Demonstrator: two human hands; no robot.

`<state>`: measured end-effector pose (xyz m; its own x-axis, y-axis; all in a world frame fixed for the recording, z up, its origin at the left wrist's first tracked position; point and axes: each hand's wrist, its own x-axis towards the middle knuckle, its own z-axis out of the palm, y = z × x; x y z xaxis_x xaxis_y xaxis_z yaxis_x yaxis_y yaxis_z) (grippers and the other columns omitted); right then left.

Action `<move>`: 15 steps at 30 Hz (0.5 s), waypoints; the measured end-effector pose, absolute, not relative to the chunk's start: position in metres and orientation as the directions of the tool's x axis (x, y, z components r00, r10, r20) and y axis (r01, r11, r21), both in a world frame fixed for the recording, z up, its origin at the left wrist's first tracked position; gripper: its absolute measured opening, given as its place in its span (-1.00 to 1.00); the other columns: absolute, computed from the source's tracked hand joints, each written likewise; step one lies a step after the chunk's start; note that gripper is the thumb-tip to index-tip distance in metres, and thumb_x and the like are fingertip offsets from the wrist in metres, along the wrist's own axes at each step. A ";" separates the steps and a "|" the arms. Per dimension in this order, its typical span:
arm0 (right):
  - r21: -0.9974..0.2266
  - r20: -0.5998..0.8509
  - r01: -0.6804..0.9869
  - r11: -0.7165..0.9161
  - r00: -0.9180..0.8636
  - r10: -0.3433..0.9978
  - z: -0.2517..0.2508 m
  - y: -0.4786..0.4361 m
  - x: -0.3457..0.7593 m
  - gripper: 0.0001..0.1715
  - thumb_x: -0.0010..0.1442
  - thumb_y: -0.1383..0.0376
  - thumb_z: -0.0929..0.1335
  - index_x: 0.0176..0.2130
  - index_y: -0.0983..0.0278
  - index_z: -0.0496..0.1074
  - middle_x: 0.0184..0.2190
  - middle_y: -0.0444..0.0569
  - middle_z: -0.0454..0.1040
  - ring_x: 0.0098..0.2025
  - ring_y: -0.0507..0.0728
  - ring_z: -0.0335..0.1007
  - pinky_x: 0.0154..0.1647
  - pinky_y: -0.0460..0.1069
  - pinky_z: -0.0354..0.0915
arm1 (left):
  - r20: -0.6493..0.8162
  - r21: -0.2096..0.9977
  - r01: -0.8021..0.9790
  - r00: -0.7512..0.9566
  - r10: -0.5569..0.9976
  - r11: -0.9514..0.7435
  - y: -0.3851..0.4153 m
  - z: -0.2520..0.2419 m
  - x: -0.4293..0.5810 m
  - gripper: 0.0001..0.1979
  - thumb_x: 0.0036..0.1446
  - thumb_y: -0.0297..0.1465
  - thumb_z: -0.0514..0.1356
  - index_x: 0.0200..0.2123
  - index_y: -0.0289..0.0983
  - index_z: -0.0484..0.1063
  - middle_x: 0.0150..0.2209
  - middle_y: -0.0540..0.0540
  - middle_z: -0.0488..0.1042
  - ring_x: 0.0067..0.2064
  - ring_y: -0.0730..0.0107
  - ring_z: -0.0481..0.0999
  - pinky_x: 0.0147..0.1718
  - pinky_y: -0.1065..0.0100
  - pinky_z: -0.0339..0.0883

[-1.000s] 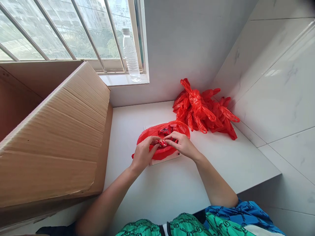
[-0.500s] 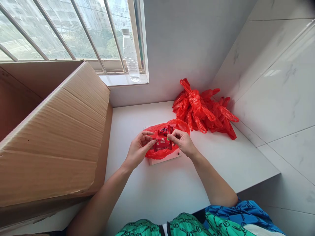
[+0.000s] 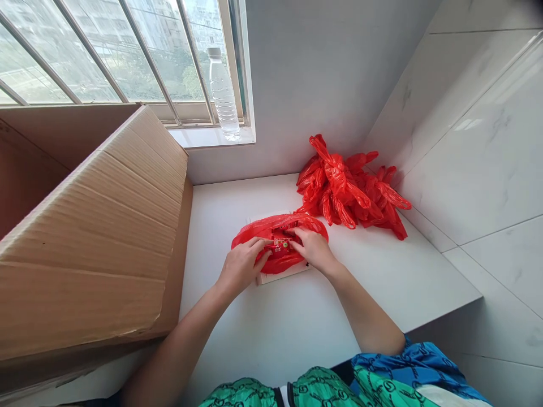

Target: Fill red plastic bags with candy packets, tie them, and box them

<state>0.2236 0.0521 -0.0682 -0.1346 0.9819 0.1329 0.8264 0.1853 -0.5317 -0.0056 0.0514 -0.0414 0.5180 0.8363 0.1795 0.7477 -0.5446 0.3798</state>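
An open red plastic bag (image 3: 254, 230) lies on a small white board (image 3: 280, 277) on the white counter (image 3: 297, 322). Inside it are small red packets (image 3: 280, 244). My left hand (image 3: 240, 267) rests at the bag's left side, with its fingers pinching the plastic rim and reaching toward the packets. My right hand (image 3: 311, 249) is on the right side, fingers curled over the packets and the bag's edge.
A heap of tied red plastic bags (image 3: 350, 189) lies at the back right corner. A large open cardboard box (image 3: 93, 226) stands on the left. A clear water bottle (image 3: 223, 93) stands on the window sill. Tiled wall bounds the right.
Both hands have lowered the packets into the bag and now press down on it. The bag's mouth has spread wider to the left.
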 end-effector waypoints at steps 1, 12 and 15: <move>-0.509 0.107 0.838 0.197 -0.166 0.980 -0.069 0.051 0.221 -0.57 0.28 0.32 0.34 0.13 0.19 0.42 0.02 0.00 0.52 -0.06 0.17 0.50 -0.14 0.00 0.37 | 0.186 0.343 0.741 0.548 0.815 -0.577 0.051 -0.044 -0.004 -0.69 0.37 -0.29 0.00 0.05 -0.11 0.45 -0.01 -0.03 0.56 -0.13 0.26 0.55 -0.28 0.28 0.36; -0.361 0.084 0.920 0.151 -0.129 0.988 -0.062 0.049 0.219 -0.60 0.28 0.17 0.35 0.07 0.22 0.46 -0.18 0.02 0.57 -0.21 0.20 0.52 -0.25 0.00 0.32 | 0.140 0.306 0.783 0.526 0.839 -0.542 0.059 -0.051 -0.013 -0.71 0.33 -0.36 -0.01 -0.07 -0.16 0.50 -0.21 -0.08 0.57 -0.18 0.21 0.52 -0.28 0.26 0.32; -0.347 0.136 0.932 0.108 -0.064 0.989 -0.060 0.049 0.222 -0.58 0.30 0.15 0.33 0.08 0.28 0.47 -0.26 0.08 0.57 -0.20 0.26 0.51 -0.22 0.05 0.33 | 0.184 0.406 0.774 0.452 0.873 -0.487 0.059 -0.045 -0.016 -0.71 0.33 -0.34 -0.01 -0.03 -0.14 0.47 -0.12 -0.09 0.57 -0.15 0.22 0.54 -0.31 0.29 0.35</move>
<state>0.2219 0.0492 -0.0603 -0.0640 0.9886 0.1363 0.9317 0.1081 -0.3466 -0.0158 0.0592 -0.0445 0.4525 0.8727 0.1836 0.7737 -0.4865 0.4058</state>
